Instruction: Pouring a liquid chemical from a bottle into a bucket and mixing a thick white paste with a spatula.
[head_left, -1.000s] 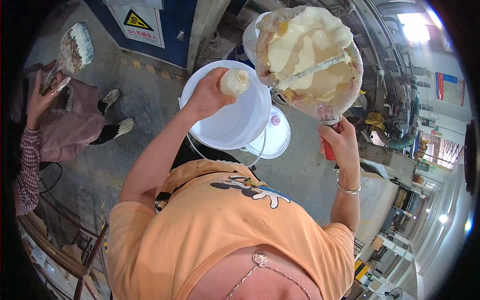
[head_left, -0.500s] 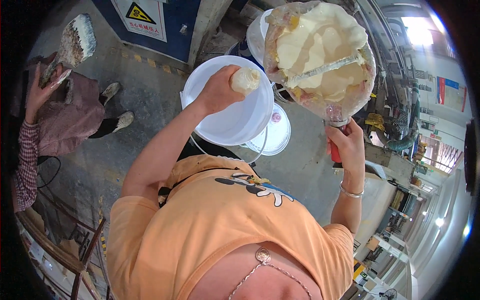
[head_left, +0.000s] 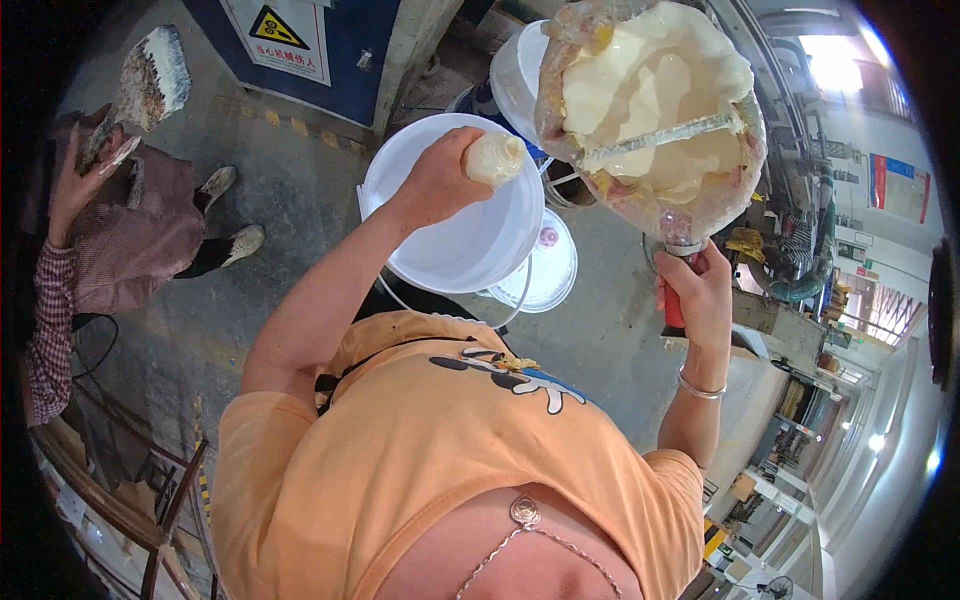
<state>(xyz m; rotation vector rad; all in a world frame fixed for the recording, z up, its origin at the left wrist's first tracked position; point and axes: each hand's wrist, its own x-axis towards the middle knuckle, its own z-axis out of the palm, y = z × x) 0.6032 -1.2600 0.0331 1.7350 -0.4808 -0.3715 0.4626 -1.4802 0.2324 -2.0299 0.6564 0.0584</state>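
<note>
At the far left a seated co-worker's hand (head_left: 75, 185) lifts a paste-smeared tool (head_left: 150, 75). Toward the middle, the person's left hand (head_left: 440, 180) is clenched around a cream-coloured lump (head_left: 497, 158), held over the open white bucket (head_left: 400, 240) on the concrete floor. Just right of it, a white lid (head_left: 555, 275) lies flat. Further right, the right hand (head_left: 700, 290) grasps the red handle (head_left: 672, 310) of a round board (head_left: 650, 110) heaped with pale paste, raised above the bucket.

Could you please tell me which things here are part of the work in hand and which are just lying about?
In use: left hand gripping a cream lump; right hand holding a red-handled tool loaded with cream paste; white bucket.
Lying about: bucket lid, wooden chair.
</note>
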